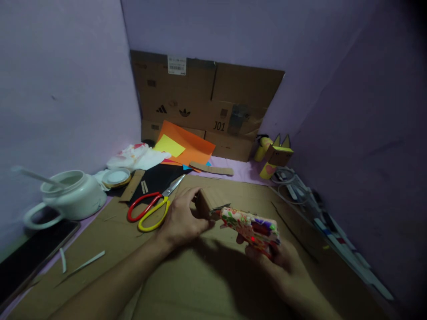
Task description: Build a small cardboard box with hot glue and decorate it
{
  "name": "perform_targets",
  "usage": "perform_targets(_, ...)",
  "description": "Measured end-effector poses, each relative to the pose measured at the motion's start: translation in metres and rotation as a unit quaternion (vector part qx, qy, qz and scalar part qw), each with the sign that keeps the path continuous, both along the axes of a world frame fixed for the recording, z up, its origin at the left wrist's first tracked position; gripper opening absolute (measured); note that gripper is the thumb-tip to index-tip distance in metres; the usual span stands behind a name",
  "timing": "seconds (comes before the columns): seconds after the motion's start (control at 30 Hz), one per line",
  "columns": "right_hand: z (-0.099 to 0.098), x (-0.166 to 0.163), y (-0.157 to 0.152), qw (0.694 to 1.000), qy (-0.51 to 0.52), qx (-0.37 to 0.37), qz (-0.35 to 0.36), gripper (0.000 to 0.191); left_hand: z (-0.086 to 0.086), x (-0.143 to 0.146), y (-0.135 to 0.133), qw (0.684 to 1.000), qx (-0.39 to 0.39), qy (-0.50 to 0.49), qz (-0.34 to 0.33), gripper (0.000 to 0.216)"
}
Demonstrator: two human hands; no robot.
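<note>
My left hand (184,218) is closed around the left side of a small brown cardboard box (211,201), its thumb along the near side. My right hand (280,262) grips a flower-patterned hot glue gun (250,226) by the handle, with a red light glowing on it. The glue gun's nozzle points left and meets or nearly meets the box's near right edge; actual contact I cannot tell. Just left of my left hand lie scissors (155,209) with one red and one yellow handle.
A white mug (83,195) with a stick in it and a dark phone (36,249) stand at the left. Behind are orange paper (191,146), yellow paper (170,146) and a large cardboard sheet (200,93). At the right are a decorated cardboard figure (278,155) and coiled cable (293,189).
</note>
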State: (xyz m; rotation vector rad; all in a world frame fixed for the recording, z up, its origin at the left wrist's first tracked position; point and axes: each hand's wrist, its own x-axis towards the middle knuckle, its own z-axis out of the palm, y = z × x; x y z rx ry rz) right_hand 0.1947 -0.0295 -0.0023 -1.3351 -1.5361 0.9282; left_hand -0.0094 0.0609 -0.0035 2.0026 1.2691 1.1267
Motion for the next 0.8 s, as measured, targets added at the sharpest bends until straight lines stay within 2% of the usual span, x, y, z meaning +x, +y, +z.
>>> perform_targets(0.27, -0.0028, -0.0006, 0.0002, 1.000, -0.005, 0.004, -0.021, 0.020, 0.0024, 0.0006, -0.0006, 1.000, -0.003, 0.002, -0.006, 0.060)
perform_targets(0.5, -0.0038, -0.0009, -0.0012, 1.000, 0.001, 0.007, -0.027, 0.019, 0.0003, 0.0006, -0.0011, 1.000, 0.026, 0.017, -0.002, 0.063)
perform_targets(0.8, -0.0006, -0.0052, -0.0001, 0.999, 0.030, -0.014, -0.036, 0.020, -0.0025, -0.0010, 0.0012, 0.999, 0.038, 0.013, -0.007, 0.063)
